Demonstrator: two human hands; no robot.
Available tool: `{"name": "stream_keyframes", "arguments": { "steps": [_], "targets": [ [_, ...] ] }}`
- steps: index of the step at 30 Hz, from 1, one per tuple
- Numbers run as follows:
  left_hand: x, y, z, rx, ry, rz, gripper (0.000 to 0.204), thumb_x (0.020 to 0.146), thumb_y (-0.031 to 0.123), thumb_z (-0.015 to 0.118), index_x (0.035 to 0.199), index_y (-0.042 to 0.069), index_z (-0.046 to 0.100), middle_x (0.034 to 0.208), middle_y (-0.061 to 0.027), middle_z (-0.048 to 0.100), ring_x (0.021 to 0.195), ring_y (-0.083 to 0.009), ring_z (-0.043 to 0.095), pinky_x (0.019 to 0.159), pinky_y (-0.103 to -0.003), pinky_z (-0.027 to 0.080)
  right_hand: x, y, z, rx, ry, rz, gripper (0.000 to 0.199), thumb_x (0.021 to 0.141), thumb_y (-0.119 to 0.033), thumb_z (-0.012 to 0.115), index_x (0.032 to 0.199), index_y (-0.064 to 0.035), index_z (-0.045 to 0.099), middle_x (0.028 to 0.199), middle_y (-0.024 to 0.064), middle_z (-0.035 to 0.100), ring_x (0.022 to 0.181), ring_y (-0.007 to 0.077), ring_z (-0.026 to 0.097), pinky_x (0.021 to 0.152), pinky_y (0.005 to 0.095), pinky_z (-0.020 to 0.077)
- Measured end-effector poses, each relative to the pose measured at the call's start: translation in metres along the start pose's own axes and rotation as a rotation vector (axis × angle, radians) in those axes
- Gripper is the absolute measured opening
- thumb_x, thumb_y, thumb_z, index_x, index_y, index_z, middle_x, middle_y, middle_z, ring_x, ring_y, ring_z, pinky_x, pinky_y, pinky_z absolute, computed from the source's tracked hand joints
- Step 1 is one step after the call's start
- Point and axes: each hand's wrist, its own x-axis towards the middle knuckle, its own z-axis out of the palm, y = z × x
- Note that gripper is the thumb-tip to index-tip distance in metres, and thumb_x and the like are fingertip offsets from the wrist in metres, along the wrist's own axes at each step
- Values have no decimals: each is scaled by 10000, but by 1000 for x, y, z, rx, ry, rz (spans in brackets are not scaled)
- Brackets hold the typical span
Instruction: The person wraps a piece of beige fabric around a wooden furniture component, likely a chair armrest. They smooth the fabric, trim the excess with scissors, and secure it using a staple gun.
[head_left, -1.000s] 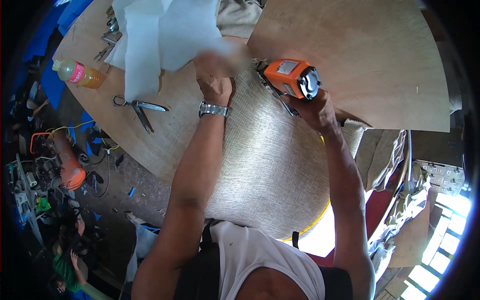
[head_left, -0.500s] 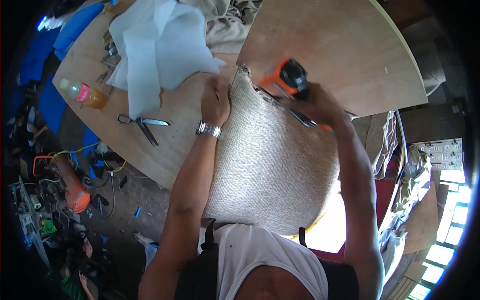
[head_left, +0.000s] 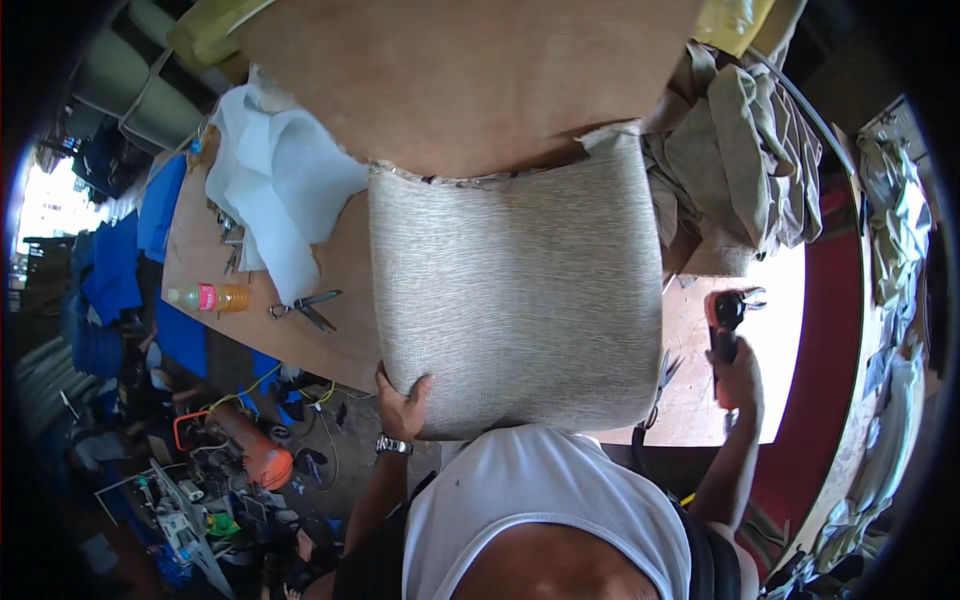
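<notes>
1. Two hands at work on one upholstered cushion panel, covered in beige woven fabric. It lies flat on the bench, near edge against the person's body, far edge meeting a bare plywood sheet.
2. Left hand: fingers clenched over the near-left corner of the panel, thumb on top, wristwatch at the wrist. Grasp looks firm.
3. Right hand: fingers wrapped round the grip of an orange and black staple gun, held off to the right, well apart from the panel and not touching the fabric.
4. Done, as judged: fabric lies smooth and taut across the whole visible face; left, right and near edges look wrapped under.
5. Left, as judged: far edge shows a ragged, loose fringe where it meets the plywood, and the far-right corner stands up a little. That edge looks unfinished. Underside is hidden, so fastening there cannot be told.
6. Nearby: scissors and a bottle of orange drink on the bench at left, white wadding beyond them, folded olive cloth at right.
</notes>
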Motion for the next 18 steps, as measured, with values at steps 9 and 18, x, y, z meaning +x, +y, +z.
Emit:
{"name": "stream_keyframes", "arguments": {
  "steps": [9, 18],
  "targets": [
    [96, 2, -45, 181, 22, 68, 726, 848, 413, 817, 1345, -38, 541, 1222, -272, 690, 1110, -415, 675, 954, -451, 519, -67, 51, 30, 320, -322, 395, 382, 853, -228, 781, 1117, 19, 659, 821, 180, 696, 734, 316, 691, 687, 452, 526],
    [201, 86, -48, 726, 212, 13, 926, 842, 612, 740, 1463, -25, 483, 1420, -290, 562, 1309, -447, 542, 1091, -480, 460, -67, 119, 88, -29, -71, 230, 596, 880, -235, 765, 1390, -26, 540, 1197, 262, 684, 1113, 445, 660, 922, 509, 527]
  ]
}}
